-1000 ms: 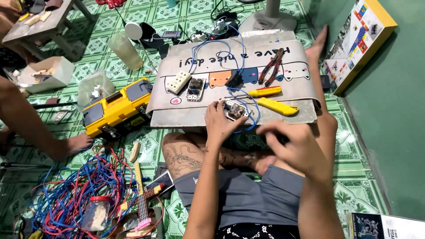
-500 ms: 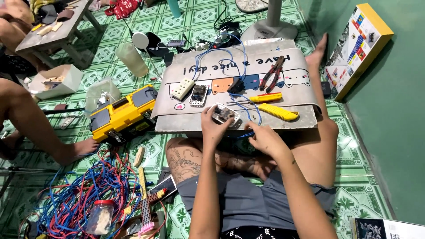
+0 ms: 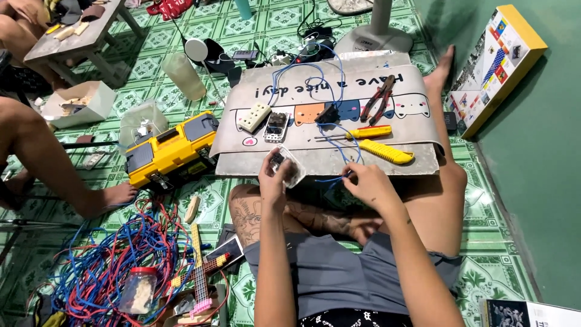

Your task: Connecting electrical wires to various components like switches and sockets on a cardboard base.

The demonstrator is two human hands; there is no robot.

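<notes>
Okay, your left hand [image 3: 273, 178] has its grip closed round the small clear-cased electrical socket module with dark insert [image 3: 284, 165], held above your lap at the near edge of the grey printed mat [image 3: 327, 158]. Your right hand [image 3: 369, 184] pinches the thin blue wire [image 3: 331, 179] end. Keep the module steady and tilted toward you, feed the wire straight, don't kink it.

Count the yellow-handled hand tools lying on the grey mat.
2. A yellow-handled screwdriver lies near the mat's middle, below the red pliers; a yellow utility knife lies just below it, near the mat's front edge. Others may be hidden.
</notes>
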